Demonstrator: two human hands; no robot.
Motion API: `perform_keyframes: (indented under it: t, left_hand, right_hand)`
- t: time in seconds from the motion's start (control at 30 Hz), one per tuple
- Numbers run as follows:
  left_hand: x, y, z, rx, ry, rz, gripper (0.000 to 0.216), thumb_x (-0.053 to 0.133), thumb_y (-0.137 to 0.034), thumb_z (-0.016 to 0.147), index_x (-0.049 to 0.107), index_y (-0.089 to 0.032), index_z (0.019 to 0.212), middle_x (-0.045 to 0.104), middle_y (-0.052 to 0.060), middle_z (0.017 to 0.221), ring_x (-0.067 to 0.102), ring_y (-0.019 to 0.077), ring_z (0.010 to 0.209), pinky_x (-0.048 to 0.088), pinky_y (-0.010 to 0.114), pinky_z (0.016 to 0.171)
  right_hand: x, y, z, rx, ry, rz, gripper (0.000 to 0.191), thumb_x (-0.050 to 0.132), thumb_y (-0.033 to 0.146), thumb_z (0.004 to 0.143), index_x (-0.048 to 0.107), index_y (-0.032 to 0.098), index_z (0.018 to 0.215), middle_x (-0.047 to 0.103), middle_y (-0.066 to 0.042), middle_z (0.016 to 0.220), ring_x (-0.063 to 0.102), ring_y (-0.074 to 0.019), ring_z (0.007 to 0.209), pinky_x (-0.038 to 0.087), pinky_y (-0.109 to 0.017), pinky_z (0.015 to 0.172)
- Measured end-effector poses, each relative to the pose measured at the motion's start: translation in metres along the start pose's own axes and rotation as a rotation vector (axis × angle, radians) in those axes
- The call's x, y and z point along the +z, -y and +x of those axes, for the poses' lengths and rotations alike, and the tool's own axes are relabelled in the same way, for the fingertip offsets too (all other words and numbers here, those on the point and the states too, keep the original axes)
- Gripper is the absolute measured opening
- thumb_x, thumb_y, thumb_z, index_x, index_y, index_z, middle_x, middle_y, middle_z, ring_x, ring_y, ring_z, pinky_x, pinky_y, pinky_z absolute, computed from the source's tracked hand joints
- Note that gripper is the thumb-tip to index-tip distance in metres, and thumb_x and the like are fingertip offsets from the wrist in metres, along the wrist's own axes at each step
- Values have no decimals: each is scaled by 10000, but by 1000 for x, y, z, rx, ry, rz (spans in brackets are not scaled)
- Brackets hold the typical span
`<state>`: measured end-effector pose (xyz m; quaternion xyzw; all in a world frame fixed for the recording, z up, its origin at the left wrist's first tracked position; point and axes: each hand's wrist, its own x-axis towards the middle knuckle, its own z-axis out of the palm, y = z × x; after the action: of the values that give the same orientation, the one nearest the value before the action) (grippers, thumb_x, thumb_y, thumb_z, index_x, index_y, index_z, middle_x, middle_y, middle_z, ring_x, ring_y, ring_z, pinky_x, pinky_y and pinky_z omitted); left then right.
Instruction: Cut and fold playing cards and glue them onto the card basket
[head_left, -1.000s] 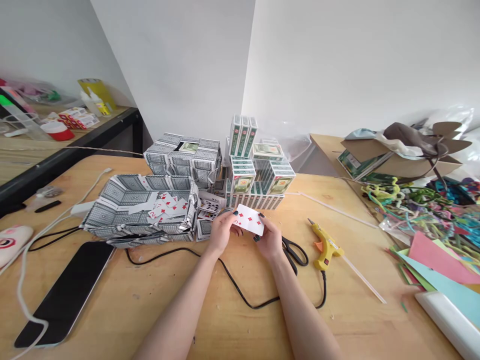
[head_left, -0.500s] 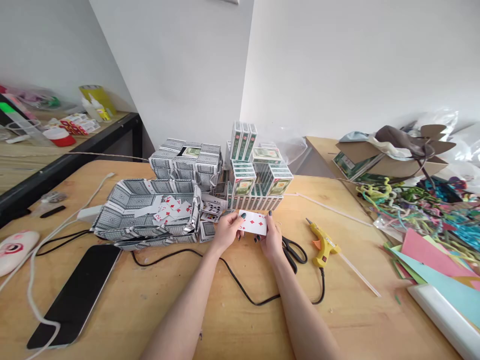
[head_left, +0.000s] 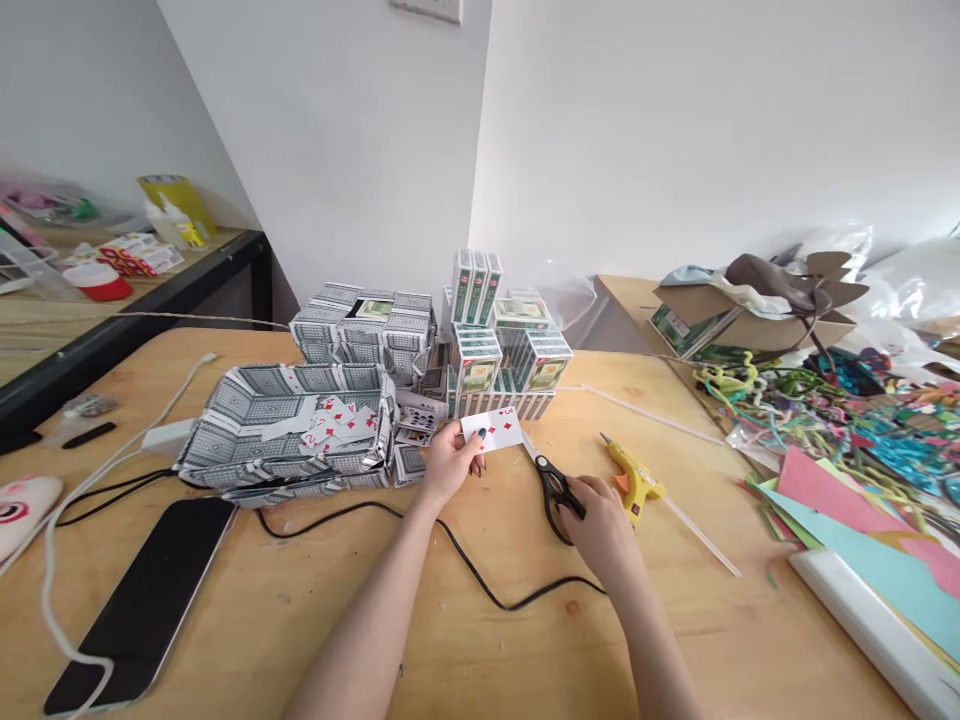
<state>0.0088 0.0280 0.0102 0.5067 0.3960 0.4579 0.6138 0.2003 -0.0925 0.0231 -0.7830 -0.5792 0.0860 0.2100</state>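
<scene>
1. Pinching a card point(head_left: 511, 430) near its left end, the left hand point(head_left: 448, 462) has its thumb on the face and its fingers behind; the card is above the middle of the table point(head_left: 480, 640), just right of some loose cards point(head_left: 415, 418).
2. Lying over the handles of the scissors point(head_left: 551, 480), the right hand point(head_left: 596, 515) has its fingers bent; I cannot tell whether they grip or go through the loops. The blades point up to the card's right end; whether they touch is unclear.
3. Judging by its outline, the card looks whole, so any cutting of it seems not yet done.
4. Standing finished, or nearly so, are a tray point(head_left: 240, 400) of patterned cards at left and a block point(head_left: 315, 320) of the same make on its far side. White pieces point(head_left: 341, 428) with red diamonds lie in the tray, apparently cut.
5. Waiting in a stack, many packs point(head_left: 478, 372) look unused at the far middle.
6. Reading what shows: the card bears red diamonds and a corner mark that looks like a 3. The packs' green sides and emblem fronts carry print too small to read, as does the glue gun's point(head_left: 637, 485) label.
</scene>
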Motion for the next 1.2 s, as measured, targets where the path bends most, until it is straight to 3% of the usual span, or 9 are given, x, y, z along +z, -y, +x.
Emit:
perform_keyframes:
  t: [0.17,0.3,0.5,0.83,0.97,1.1,1.2]
  left_hand:
    - [0,0,-1,13,12,23,218,555,-334,725,533,-136,814,521,-50,441,443,78,341,365,192,357]
    - [2,-1,-2,38,1,93,181,537,-332,739,517,-153,730,501,-56,426,434,73,331,352,183,347]
    - [4,1,-4,88,-60,181,205,532,-358,748,499,-170,674,530,-47,447,475,83,353,377,187,363]
    - [5,2,-4,89,-105,162,215,527,-382,754,513,-170,721,525,-45,448,475,91,354,376,191,359]
    - [3,5,-3,124,-150,211,220,526,-378,756,493,-173,683,518,-42,456,482,91,377,372,187,371]
    - [2,8,-2,142,-164,238,223,515,-382,768,504,-172,693,517,-39,463,485,89,390,360,185,388]
    - [2,8,-3,149,-175,276,227,497,-391,781,529,-173,727,519,-40,470,491,93,394,359,190,399]
  right_hand:
    - [10,8,-6,82,-59,-253,290,549,294,716,607,155,964,587,-150,942,473,-313,966,421,-377,719]
    - [1,20,4,167,99,-369,245,529,304,732,586,119,882,609,-139,781,501,-305,896,395,-343,674]
    - [-6,32,23,193,257,-456,195,518,218,688,619,83,786,633,-183,820,545,-301,875,377,-338,715]
    - [-18,21,22,251,286,-178,241,558,307,624,621,161,805,653,-95,815,597,-243,769,390,-290,597]
    - [-14,12,16,228,317,35,195,582,322,615,592,181,749,657,-64,738,601,-207,708,400,-261,570]
    - [-8,11,15,281,264,68,186,632,336,582,565,196,686,655,-61,704,598,-203,665,392,-252,524]
    - [-10,16,12,316,317,155,168,636,340,587,571,197,647,654,-49,650,589,-187,598,378,-243,476]
